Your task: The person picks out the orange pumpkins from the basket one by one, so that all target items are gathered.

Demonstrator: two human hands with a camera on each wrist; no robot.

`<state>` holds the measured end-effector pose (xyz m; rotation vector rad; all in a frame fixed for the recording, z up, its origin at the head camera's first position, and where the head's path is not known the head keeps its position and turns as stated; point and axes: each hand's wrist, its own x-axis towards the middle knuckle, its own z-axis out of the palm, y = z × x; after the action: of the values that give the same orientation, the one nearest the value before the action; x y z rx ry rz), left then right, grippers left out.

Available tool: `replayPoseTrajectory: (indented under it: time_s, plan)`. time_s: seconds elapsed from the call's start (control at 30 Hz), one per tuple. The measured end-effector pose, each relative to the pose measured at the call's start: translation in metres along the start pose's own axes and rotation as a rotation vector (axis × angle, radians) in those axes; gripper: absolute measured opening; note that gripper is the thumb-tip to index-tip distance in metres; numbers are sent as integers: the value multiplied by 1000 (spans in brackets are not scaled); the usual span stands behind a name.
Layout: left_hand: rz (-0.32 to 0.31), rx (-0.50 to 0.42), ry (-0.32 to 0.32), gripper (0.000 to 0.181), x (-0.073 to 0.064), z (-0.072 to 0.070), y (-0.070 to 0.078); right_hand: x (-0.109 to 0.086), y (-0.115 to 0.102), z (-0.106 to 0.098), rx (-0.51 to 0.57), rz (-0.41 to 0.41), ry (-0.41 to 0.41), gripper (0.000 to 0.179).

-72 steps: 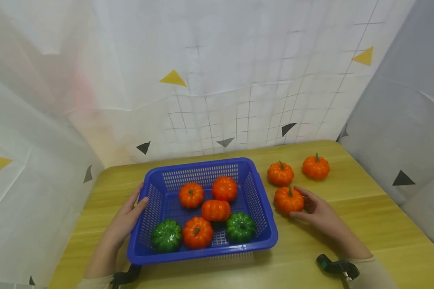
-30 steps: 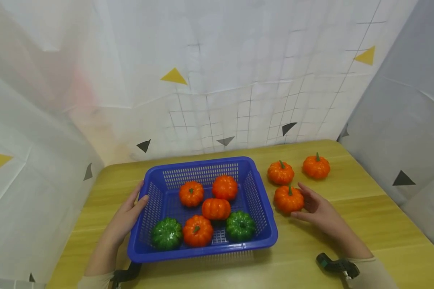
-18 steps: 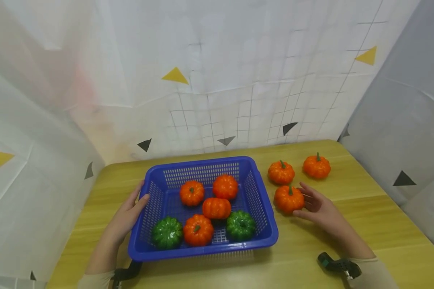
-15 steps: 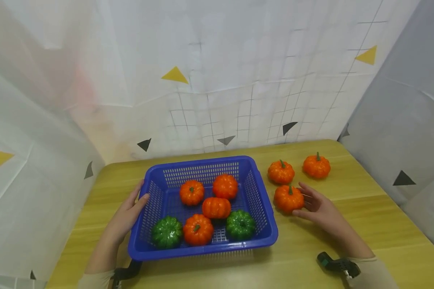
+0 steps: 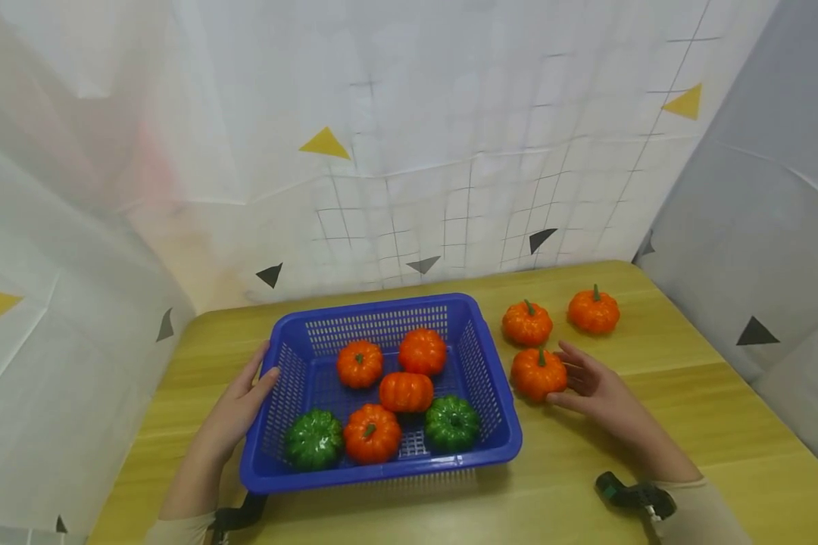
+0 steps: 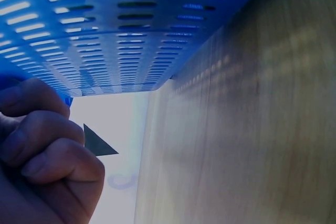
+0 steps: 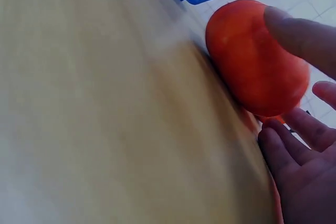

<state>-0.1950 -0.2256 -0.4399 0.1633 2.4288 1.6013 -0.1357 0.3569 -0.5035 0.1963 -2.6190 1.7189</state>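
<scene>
My left hand (image 5: 238, 409) grips the left rim of a blue slotted plastic basket (image 5: 382, 473), thumb over the edge; its curled fingers show beside the basket wall in the left wrist view. Inside lie several small orange pumpkins (image 5: 373, 434) and two green ones (image 5: 452, 424). To the right of the basket, my right hand (image 5: 603, 397) is beside an orange pumpkin (image 5: 538, 376) on the table, fingers spread and loosely bent. In the right wrist view the thumb lies across this pumpkin (image 7: 252, 59), while the fingers are at its lower side, not closed round it.
Two more orange pumpkins, one near (image 5: 527, 324) and one farther right (image 5: 593, 312), sit behind the right hand. The wooden table (image 5: 682, 409) ends at a white sheet wall (image 5: 436, 91) with grid lines and triangles.
The pumpkin by my right hand has shifted slightly left, and its stem leans a little. The right hand backed off a little earlier and now is close again. Left hand and basket stay put.
</scene>
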Motion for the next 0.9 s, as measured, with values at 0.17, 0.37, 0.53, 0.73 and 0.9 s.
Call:
replayPoseTrajectory:
  time_s: [0.17, 0.37, 0.53, 0.73, 0.9]
  plan:
    - [-5, -19, -4, 69, 1, 1, 0, 2, -15, -12, 53, -84, 62, 85]
    - [-15, -44, -7, 69, 0, 0, 0, 15, -56, -34, -24, -154, 74, 82]
    - [5, -22, -6, 70, 0, 0, 1, 33, -98, -43, -108, -140, 5, 80]
    - [0, -7, 1, 70, 1, 1, 3, 58, -138, -33, -166, -176, -153, 81]
    - [-16, -23, 11, 70, 1, 1, 1, 81, -165, -13, -249, -249, -266, 80]
